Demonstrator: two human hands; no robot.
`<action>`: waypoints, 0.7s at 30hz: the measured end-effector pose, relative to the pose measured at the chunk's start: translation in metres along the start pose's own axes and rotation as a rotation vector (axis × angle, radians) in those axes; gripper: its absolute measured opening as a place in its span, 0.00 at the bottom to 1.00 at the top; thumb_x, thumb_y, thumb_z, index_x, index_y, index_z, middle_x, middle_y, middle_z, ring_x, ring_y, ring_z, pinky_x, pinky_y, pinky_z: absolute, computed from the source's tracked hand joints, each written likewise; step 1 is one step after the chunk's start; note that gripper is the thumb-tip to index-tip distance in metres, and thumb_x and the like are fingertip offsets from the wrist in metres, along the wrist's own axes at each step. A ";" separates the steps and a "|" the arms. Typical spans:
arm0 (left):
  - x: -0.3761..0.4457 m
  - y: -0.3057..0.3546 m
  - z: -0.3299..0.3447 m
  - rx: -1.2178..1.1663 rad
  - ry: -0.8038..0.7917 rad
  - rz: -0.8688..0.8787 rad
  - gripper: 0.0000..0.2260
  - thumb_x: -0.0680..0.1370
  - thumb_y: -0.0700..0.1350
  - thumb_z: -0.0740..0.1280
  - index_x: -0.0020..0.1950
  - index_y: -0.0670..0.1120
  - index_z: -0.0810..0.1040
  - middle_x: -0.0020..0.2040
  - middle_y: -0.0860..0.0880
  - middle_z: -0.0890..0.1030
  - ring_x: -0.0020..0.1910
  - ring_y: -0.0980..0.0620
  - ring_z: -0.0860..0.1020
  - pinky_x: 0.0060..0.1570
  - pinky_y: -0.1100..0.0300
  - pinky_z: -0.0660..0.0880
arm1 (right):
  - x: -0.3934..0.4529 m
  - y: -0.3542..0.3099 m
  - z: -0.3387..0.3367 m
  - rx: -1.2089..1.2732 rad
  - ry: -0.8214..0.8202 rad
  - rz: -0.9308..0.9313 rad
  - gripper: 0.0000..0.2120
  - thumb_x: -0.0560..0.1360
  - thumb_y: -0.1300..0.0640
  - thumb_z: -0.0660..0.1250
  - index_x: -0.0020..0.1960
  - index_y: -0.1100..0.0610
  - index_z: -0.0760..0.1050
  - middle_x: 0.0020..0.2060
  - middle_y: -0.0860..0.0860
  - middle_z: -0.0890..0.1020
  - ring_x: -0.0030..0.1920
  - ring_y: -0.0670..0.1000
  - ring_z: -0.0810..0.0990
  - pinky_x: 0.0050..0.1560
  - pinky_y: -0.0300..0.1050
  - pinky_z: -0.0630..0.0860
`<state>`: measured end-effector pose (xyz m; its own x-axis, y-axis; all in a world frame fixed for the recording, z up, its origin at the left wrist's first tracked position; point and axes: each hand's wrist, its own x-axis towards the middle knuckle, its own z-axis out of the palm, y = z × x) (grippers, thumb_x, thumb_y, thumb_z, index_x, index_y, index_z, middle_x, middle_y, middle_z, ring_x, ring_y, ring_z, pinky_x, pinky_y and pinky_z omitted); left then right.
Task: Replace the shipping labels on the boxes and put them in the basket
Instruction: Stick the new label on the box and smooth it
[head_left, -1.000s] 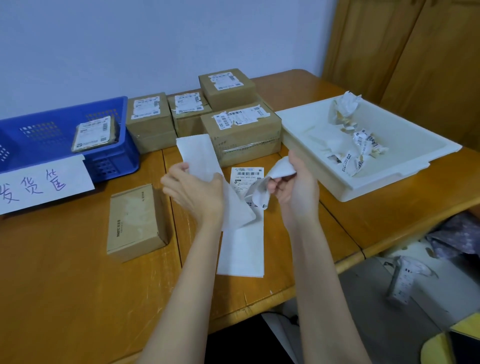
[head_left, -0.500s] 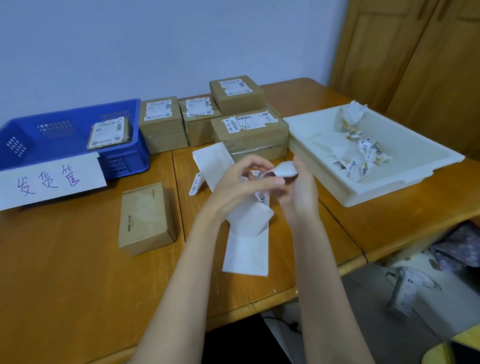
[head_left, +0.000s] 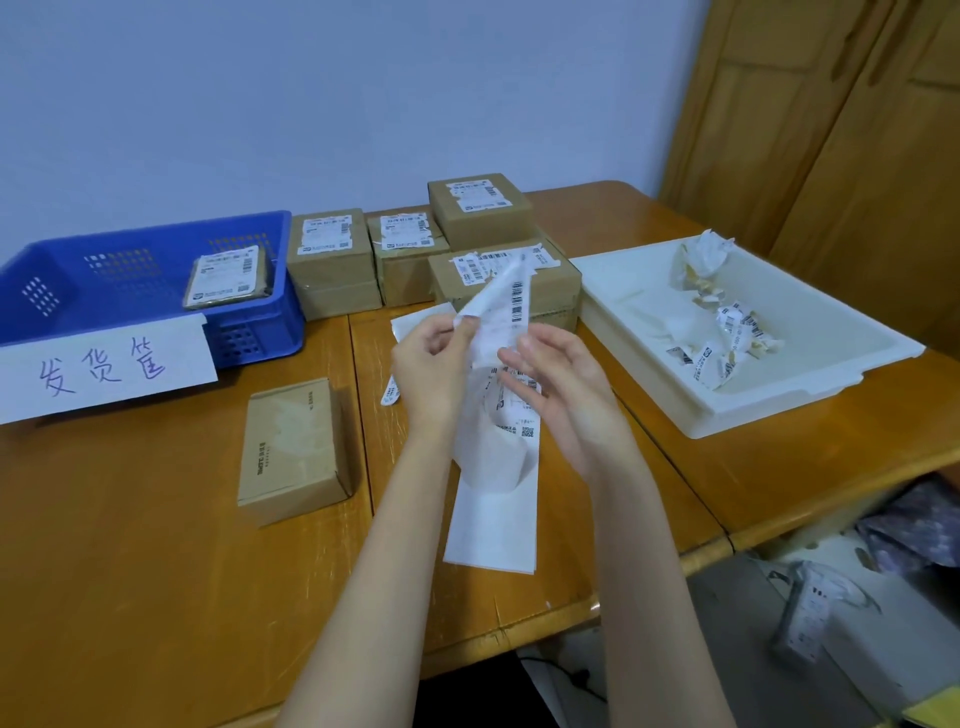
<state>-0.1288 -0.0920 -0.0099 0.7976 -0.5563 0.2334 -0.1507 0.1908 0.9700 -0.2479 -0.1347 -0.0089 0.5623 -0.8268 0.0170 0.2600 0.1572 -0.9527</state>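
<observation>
My left hand (head_left: 434, 364) pinches the top corner of a white shipping label (head_left: 506, 306) with barcodes, peeled partly up from its backing strip (head_left: 493, 514), which trails down onto the wooden table. My right hand (head_left: 563, 384) holds the strip just right of it, fingers curled at the label's lower edge. A bare brown box (head_left: 293, 449) with no label lies on the table left of my hands. The blue basket (head_left: 244, 332) at the back left holds one labelled flat parcel (head_left: 228, 278). Several labelled brown boxes (head_left: 332, 260) stand in a group behind my hands.
A white tray (head_left: 779, 400) at the right holds crumpled old labels (head_left: 727, 338). A white paper sign (head_left: 104, 369) with handwriting leans at the basket's front. A small label scrap (head_left: 389, 397) lies by my left hand. The table edge drops off at the lower right, with clutter on the floor.
The label has been lifted up off the backing strip and now stands above my hands. Both hands have drawn close together on it.
</observation>
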 end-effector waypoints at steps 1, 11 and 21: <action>0.003 0.001 -0.003 -0.007 0.027 -0.042 0.03 0.78 0.40 0.70 0.46 0.44 0.83 0.37 0.55 0.82 0.34 0.66 0.78 0.37 0.69 0.74 | 0.001 0.003 -0.002 -0.053 0.007 -0.002 0.32 0.63 0.47 0.80 0.62 0.53 0.74 0.61 0.53 0.79 0.57 0.48 0.82 0.59 0.47 0.78; 0.011 0.009 -0.052 -0.021 0.000 -0.183 0.07 0.76 0.37 0.72 0.53 0.41 0.83 0.42 0.54 0.84 0.36 0.66 0.80 0.35 0.71 0.74 | 0.018 0.000 0.043 -0.274 0.134 -0.001 0.02 0.76 0.58 0.70 0.48 0.55 0.81 0.41 0.47 0.83 0.41 0.42 0.81 0.47 0.40 0.79; 0.011 0.021 -0.137 -0.045 0.222 -0.233 0.05 0.79 0.46 0.70 0.48 0.47 0.84 0.42 0.52 0.83 0.38 0.58 0.77 0.36 0.69 0.71 | 0.016 0.022 0.133 -0.524 0.045 -0.095 0.13 0.68 0.50 0.76 0.34 0.55 0.76 0.34 0.54 0.83 0.38 0.52 0.81 0.43 0.47 0.79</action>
<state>-0.0429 0.0164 0.0035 0.9161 -0.4004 -0.0196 0.0724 0.1171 0.9905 -0.1286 -0.0727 0.0105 0.5181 -0.8484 0.1083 -0.1250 -0.2004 -0.9717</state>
